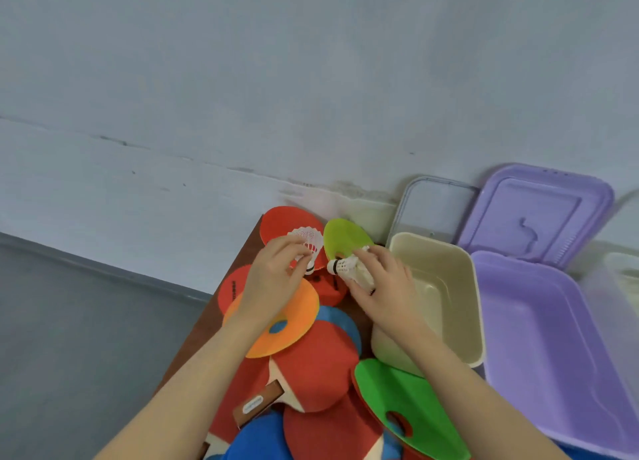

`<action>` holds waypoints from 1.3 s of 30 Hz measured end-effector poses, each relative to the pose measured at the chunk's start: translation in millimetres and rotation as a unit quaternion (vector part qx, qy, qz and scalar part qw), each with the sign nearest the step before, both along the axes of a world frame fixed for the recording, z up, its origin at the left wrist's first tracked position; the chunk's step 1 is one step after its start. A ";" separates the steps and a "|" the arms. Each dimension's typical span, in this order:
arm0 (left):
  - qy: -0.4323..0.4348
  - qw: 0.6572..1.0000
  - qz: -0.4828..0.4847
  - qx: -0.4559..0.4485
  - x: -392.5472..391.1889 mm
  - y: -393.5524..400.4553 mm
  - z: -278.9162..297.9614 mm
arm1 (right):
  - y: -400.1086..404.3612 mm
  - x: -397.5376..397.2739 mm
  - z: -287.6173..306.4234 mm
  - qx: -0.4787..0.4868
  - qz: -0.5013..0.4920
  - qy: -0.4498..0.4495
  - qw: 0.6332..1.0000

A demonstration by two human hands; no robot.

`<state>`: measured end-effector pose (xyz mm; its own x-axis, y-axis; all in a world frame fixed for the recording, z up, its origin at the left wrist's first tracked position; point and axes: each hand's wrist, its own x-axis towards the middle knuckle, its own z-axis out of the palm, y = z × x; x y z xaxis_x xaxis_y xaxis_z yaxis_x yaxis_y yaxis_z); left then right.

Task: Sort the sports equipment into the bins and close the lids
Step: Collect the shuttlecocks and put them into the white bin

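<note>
In the head view both hands are over the pile of equipment on the brown table point(207, 325). The left hand point(273, 273) has its fingers curled, and the fingertips pinch a white shuttlecock point(307, 243) near its cork end; the net skirt of this shuttlecock points up and away, above a red disc point(283, 223). The right hand point(383, 286) is curled around a second shuttlecock point(347, 267), which lies sideways in the fingers, its white cork with a black band pointing to the left. The two shuttlecocks are just beside each other, cork ends near, but I cannot tell if they touch. So two shuttlecocks are visible, one in each hand.

Flat discs with a hole: one lime disc point(345, 238) behind the right hand, one orange disc point(287, 318) under the left wrist, one green disc point(408, 404) near the right forearm. More red and blue round pieces lie in the pile; their count is not clear because they overlap. At least one red paddle point(311, 366) with a wooden handle lies in the middle of the pile.

To the right of the pile stand two open bins that show fully: a cream bin point(460, 307), just beside the right hand, and a purple bin point(539, 338) next to it. Behind each one its lid stands open against the wall: the clear lid point(435, 207) and the purple lid point(539, 210). At the far right edge there is part of another pale container, but it is cut off.
</note>
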<state>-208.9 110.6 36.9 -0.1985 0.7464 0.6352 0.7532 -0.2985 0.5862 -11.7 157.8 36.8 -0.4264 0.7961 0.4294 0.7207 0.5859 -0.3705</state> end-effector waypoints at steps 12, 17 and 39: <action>0.036 0.992 -0.100 0.065 240.1 42.3 41.1 | 16.9 249.6 36.8 0.108 -0.064 0.035 0.991; 0.025 0.985 -0.146 0.088 359.8 53.6 48.8 | 16.9 361.8 44.0 0.119 -0.114 0.044 0.985; 0.112 0.947 -0.257 -0.157 560.1 107.1 20.5 | 37.3 551.1 26.2 -0.009 -0.217 0.058 0.974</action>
<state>351.2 217.7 57.4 0.3554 0.8668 0.3497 0.6722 -0.4970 0.5487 539.4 195.1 63.0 0.0022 0.8985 0.4389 0.8513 0.2286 -0.4722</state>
